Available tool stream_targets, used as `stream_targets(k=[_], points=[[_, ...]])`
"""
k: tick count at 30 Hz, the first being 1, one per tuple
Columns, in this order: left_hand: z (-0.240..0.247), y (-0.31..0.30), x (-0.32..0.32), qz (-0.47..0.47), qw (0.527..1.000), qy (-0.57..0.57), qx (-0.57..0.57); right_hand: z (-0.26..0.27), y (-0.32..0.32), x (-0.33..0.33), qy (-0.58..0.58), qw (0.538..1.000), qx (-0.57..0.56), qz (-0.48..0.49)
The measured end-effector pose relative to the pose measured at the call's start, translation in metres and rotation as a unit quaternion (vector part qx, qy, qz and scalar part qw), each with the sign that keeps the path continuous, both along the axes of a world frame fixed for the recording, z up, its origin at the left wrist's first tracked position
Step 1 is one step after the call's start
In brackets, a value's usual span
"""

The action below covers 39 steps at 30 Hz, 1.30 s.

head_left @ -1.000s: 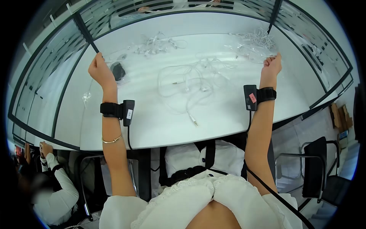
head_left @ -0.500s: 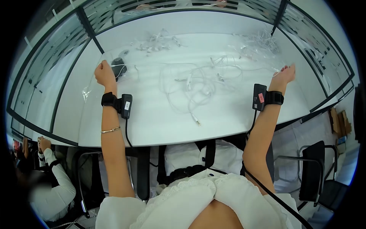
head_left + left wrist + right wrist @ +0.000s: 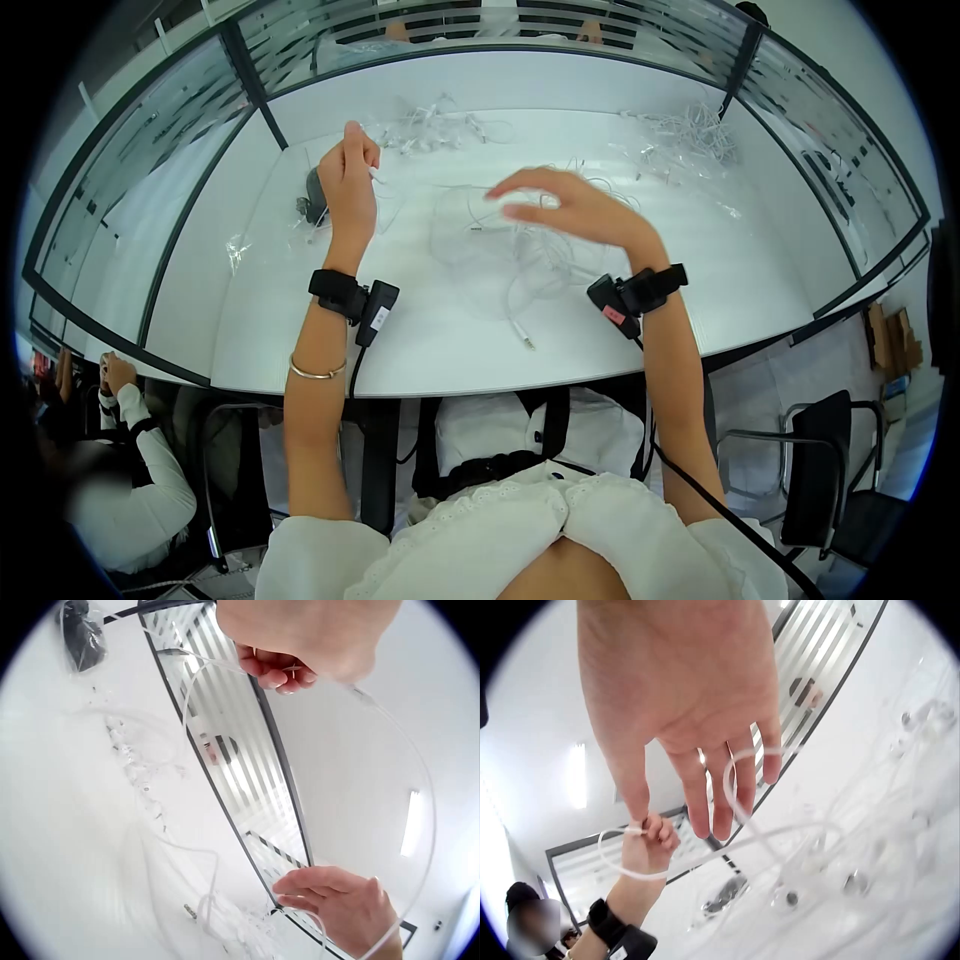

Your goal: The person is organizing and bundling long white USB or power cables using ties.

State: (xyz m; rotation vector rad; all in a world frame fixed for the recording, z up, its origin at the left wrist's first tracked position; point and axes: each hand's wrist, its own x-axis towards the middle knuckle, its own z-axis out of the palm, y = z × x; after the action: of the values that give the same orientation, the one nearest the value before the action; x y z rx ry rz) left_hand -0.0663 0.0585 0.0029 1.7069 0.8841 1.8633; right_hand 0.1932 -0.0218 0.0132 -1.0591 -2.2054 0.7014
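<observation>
My left hand point(image 3: 350, 185) is raised over the left part of the table, its fingers curled and pinching a thin white earphone cable point(image 3: 431, 802). From that hand the cable arcs through the air. My right hand point(image 3: 580, 205) hovers over the middle with fingers extended and thumb apart. In the right wrist view, a loop of cable crosses the fingers point(image 3: 721, 799) of this hand, which do not curl round it. Below lie loose white coils on the table, ending in a metal-tipped plug point(image 3: 524, 336). Beside the left hand sits a dark object point(image 3: 317, 195) in clear plastic.
White earphones point(image 3: 435, 128) lie heaped at the back left. A tangle of white cables point(image 3: 700, 135) with clear plastic occupies the back right. A crumpled clear wrapper point(image 3: 237, 252) is at the left. Framed glass partitions point(image 3: 480, 30) border the white table point(image 3: 440, 350).
Both hands have come inward from the table's sides. My right hand moved left over the coils and its fingers now extend; my left hand moved right, still pinching cable.
</observation>
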Motion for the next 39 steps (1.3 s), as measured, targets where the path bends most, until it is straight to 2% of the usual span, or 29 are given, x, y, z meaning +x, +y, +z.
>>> stream_targets(k=[3,4,5,8,11,12,13,15,16,17,19,22,25,26,29,31,32,33,34,35,37,39], points=[[0.005,-0.010,0.005,-0.042,0.998,-0.006,0.047,-0.007,-0.004,-0.017,0.012,0.989,-0.115,0.098],[0.004,-0.009,0.003,-0.018,0.998,-0.002,0.054,0.000,-0.010,-0.019,-0.034,0.985,-0.142,0.094],[0.004,-0.008,0.000,0.006,0.998,0.004,0.062,0.002,-0.012,-0.018,-0.030,0.983,-0.150,0.104],[0.006,-0.002,-0.012,0.038,0.995,-0.075,0.045,0.007,-0.018,-0.010,-0.020,0.973,-0.175,0.146],[0.005,0.003,-0.017,0.114,0.981,-0.148,0.049,0.016,-0.023,-0.005,0.065,0.976,-0.147,0.147],[0.005,0.002,-0.016,0.137,0.979,-0.142,0.046,0.020,-0.025,-0.004,0.122,0.981,-0.105,0.105],[0.003,0.003,-0.015,0.131,0.983,-0.119,0.056,0.031,-0.028,0.002,0.164,0.978,-0.110,0.068],[-0.002,0.005,-0.012,0.117,0.987,-0.074,0.075,0.033,-0.023,0.012,0.329,0.941,-0.028,0.072],[-0.001,0.005,-0.011,0.126,0.984,0.001,0.126,0.035,-0.022,0.019,0.390,0.921,0.014,0.014],[0.000,0.002,-0.008,0.122,0.983,0.038,0.133,0.036,-0.020,0.026,0.447,0.892,0.055,-0.045],[0.010,-0.009,0.000,0.127,0.963,0.126,0.202,0.036,-0.011,0.040,0.589,0.774,0.170,-0.158],[0.020,-0.022,0.010,0.170,0.914,0.229,0.289,0.019,-0.002,0.080,0.558,0.732,0.223,-0.321],[0.009,-0.008,0.001,0.224,0.916,0.225,0.244,0.011,0.002,0.097,0.600,0.708,0.150,-0.342],[0.006,-0.007,-0.001,0.267,0.927,0.165,0.204,0.008,0.003,0.101,0.564,0.733,0.136,-0.353],[0.013,-0.009,-0.012,0.282,0.949,0.012,0.139,-0.007,0.017,0.118,0.365,0.837,0.130,-0.385],[0.013,0.007,-0.041,0.214,0.964,-0.120,0.102,-0.023,0.028,0.133,0.207,0.890,0.146,-0.378],[0.015,0.009,-0.045,0.155,0.962,-0.211,0.083,-0.035,0.033,0.141,0.177,0.902,0.116,-0.377],[0.023,0.004,-0.049,0.130,0.953,-0.270,0.035,-0.038,0.033,0.141,0.146,0.911,0.086,-0.375],[0.023,0.009,-0.057,0.120,0.934,-0.336,0.006,-0.041,0.036,0.141,0.102,0.924,0.104,-0.353],[0.020,0.014,-0.069,0.109,0.910,-0.400,-0.023,-0.045,0.035,0.141,0.075,0.921,0.096,-0.370],[0.015,0.020,-0.095,0.114,0.895,-0.427,-0.051,-0.043,0.032,0.141,0.043,0.921,0.019,-0.386],[0.008,0.025,-0.120,0.129,0.886,-0.439,-0.073,-0.055,0.038,0.157,0.006,0.893,0.044,-0.448]])
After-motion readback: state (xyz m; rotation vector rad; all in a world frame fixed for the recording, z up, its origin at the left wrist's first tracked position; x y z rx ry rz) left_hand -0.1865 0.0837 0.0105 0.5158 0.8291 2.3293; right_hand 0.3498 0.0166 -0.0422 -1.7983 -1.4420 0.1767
